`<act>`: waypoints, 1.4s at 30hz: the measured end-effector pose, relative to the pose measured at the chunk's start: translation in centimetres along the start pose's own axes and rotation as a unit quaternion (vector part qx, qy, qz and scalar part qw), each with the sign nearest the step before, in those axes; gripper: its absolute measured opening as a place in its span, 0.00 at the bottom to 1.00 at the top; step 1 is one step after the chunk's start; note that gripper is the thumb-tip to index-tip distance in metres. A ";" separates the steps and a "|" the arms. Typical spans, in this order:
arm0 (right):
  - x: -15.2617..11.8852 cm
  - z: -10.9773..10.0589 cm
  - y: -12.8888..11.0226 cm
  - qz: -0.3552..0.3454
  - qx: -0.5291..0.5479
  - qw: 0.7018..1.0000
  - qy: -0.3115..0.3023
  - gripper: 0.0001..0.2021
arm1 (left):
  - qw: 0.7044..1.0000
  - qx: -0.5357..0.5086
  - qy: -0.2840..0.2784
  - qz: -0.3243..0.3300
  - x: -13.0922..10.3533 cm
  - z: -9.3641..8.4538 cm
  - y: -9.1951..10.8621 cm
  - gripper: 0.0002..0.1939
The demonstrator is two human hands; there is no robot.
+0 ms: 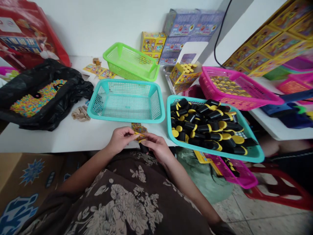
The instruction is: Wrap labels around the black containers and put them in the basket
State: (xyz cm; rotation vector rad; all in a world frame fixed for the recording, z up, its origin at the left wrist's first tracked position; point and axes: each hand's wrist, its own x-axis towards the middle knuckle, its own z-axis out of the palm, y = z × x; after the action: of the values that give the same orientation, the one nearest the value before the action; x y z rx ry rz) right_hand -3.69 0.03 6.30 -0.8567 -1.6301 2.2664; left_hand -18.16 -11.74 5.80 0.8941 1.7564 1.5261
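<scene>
My left hand (pixel 121 138) pinches a small yellow printed label (pixel 139 134) near the table's front edge. Close beside it, my right hand (pixel 156 147) is closed on a black container with a yellow cap (pixel 143 147). The two hands nearly meet, with the label just above the container. Behind them, more printed labels (pixel 138 127) lie on the white table. A teal basket (pixel 126 119) with nothing in it sits beyond. To the right, a second teal basket (pixel 255 156) is filled with black containers with yellow caps.
At left, a black bag (pixel 75 85) holds colourful pellets. A green basket (pixel 132 76), yellow boxes (pixel 153 42) and purple boxes (pixel 182 24) stand at the back. A pink basket (pixel 227 96) of yellow-topped pieces rests at right. Another person's leg (pixel 281 145) shows at far right.
</scene>
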 end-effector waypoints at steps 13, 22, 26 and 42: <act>0.1 0.1 0.0 -0.031 -0.001 0.999 0.021 0.10 | 0.997 0.047 -0.059 0.015 0.0 -0.6 0.2 0.17; -0.1 0.0 -1.8 -0.222 -0.005 0.969 0.106 0.07 | 0.988 0.095 -0.069 0.104 -0.4 0.0 0.7 0.19; 0.0 0.7 -2.0 -0.229 -0.049 0.969 0.074 0.07 | 0.980 0.125 -0.076 0.137 -0.6 -0.2 1.4 0.17; 0.4 2.0 -1.1 -0.253 -0.047 0.958 0.130 0.07 | 0.984 -0.069 -0.145 -0.078 -0.7 -0.1 0.6 0.13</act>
State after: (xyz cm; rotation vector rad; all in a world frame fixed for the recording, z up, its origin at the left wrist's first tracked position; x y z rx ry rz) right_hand -5.29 -0.99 7.61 -0.6304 -1.6159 1.6681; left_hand -17.80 -12.28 6.40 0.8409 1.4581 1.3231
